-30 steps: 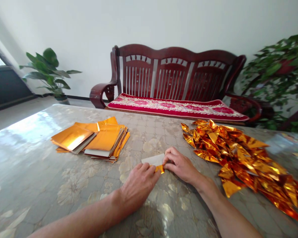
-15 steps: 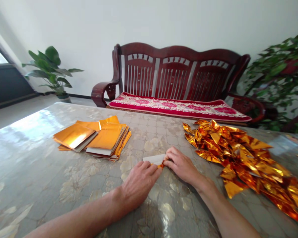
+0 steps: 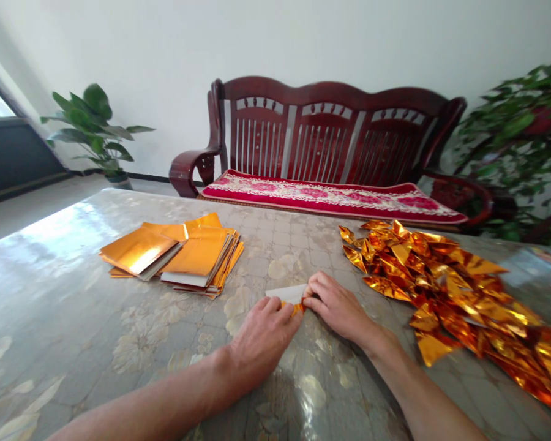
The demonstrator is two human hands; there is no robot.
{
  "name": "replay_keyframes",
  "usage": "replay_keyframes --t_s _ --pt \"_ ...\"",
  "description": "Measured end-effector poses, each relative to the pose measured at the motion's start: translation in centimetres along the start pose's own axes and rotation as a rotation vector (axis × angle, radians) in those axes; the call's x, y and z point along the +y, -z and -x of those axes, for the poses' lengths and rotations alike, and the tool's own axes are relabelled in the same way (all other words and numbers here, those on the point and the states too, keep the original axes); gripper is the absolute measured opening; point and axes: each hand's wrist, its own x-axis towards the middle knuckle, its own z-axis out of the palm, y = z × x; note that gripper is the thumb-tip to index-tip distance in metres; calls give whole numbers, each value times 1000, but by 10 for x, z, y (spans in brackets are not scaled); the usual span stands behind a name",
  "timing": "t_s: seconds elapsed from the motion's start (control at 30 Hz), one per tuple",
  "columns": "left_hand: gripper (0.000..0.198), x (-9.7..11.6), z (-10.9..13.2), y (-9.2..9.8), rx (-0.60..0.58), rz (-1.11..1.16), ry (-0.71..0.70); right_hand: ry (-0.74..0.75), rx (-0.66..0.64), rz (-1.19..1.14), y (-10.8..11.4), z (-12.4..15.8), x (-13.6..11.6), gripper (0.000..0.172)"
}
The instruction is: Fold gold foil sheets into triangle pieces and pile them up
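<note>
A sheet of gold foil paper [image 3: 286, 294], its pale back facing up and its near edge turned over to the gold side, lies on the table in front of me. My left hand [image 3: 269, 327] presses on the near folded edge with its fingers curled over it. At the sheet's right end, my right hand [image 3: 331, 303] pinches the paper between thumb and fingers. Both hands partly hide the sheet. Stacked flat gold foil sheets [image 3: 195, 254] sit to the left, apart from my hands. To the right is a heap of folded gold foil pieces [image 3: 441, 275] with pointed ends.
The table [image 3: 133, 355] has a glossy, flower-patterned cover. Beyond its far edge stands a dark red wooden bench [image 3: 321, 135] with a red floral cushion [image 3: 312, 193]. Potted plants flank it, one at the left [image 3: 94, 125] and one at the right [image 3: 517, 135].
Both hands stay on the sheet, with only a slight shift of the left fingers along the folded edge. The whole view has moved very slightly.
</note>
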Motion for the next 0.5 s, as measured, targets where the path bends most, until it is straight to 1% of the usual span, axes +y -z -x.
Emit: replay_keyframes --t_s 0.23,0.43,0.5 --pt "25 4 2 1 67 -57 -41 -58 5 6 -2 0 -3 7" --pt "30 3 3 1 81 -80 -51 -70 11 -13 -3 0 -3 3" --pt "29 3 3 1 76 -84 -57 -71 13 -22 -3 0 -3 3"
